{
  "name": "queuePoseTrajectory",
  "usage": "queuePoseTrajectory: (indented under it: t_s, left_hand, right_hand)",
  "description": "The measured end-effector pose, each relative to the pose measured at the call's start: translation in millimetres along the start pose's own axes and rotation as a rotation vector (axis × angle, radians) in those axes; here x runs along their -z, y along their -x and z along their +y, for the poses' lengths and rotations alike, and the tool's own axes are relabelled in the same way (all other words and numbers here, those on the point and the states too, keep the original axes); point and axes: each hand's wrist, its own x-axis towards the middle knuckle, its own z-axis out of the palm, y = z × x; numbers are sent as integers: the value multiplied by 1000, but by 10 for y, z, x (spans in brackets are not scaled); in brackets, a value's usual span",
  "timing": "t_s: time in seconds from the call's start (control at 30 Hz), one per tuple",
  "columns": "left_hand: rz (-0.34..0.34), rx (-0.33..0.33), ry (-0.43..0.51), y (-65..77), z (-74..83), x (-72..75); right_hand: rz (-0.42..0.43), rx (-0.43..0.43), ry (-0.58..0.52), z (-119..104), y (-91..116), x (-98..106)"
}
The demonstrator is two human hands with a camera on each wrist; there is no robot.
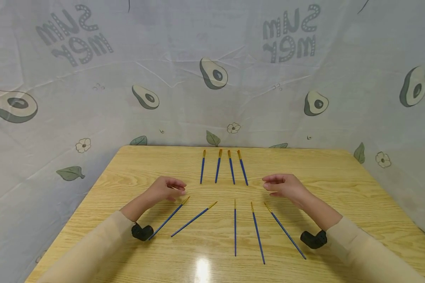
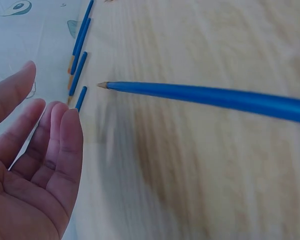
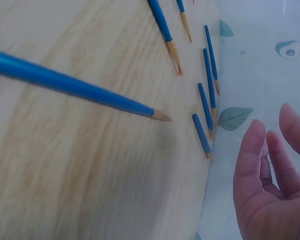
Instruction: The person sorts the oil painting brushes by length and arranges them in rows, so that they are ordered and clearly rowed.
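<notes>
Several paintbrushes with blue handles lie on the wooden table. In the head view my left hand (image 1: 165, 189) hovers over the table with relaxed fingers, holding nothing. Nearest to it is the leftmost front paintbrush (image 1: 170, 217), its tip just below the fingers. Another slanted paintbrush (image 1: 194, 219) lies to the right of that. My right hand (image 1: 284, 186), also bare and loosely bent, is over the table beyond the rightmost front paintbrush (image 1: 285, 231). Between the hands lie an upright-pointing paintbrush (image 1: 235, 228) and a slightly tilted paintbrush (image 1: 257, 233).
At the back of the table (image 1: 156, 161), a row of paintbrushes with wider bristles includes a left one (image 1: 202, 167) and a right one (image 1: 243, 169). Behind the table hangs a pale curtain (image 1: 184, 118) printed with avocados. Black wrist devices (image 1: 141, 232) sit at both sleeves.
</notes>
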Motion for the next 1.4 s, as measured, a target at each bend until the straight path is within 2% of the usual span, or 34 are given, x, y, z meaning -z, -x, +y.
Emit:
queuePoseTrajectory:
  t_s: [0.2, 0.37, 0.6, 0.9, 1.07, 1.23, 1.4]
  left_hand:
    - [-35, -19, -10, 94, -91, 41]
    - [-46, -4, -16, 180, -167, 67]
    - [-67, -18, -72, 263, -242, 80]
    - [-112, -80, -93, 295, -274, 61]
    - [-126, -75, -87, 291, -306, 48]
    - [-120, -71, -94, 268, -319, 22]
    - [-92, -83, -121, 246, -315, -18]
  right_hand:
    - [-14, 3, -14, 63, 121, 46]
    - [-19, -17, -15, 150, 203, 79]
    - [-34, -37, 22, 303, 314, 116]
    - [-54, -53, 76, 408, 415, 139]
    - [-108, -33, 49, 503, 413, 149]
    - [-159, -27, 50, 567, 395, 138]
    - [-158, -18, 66, 588, 398, 128]
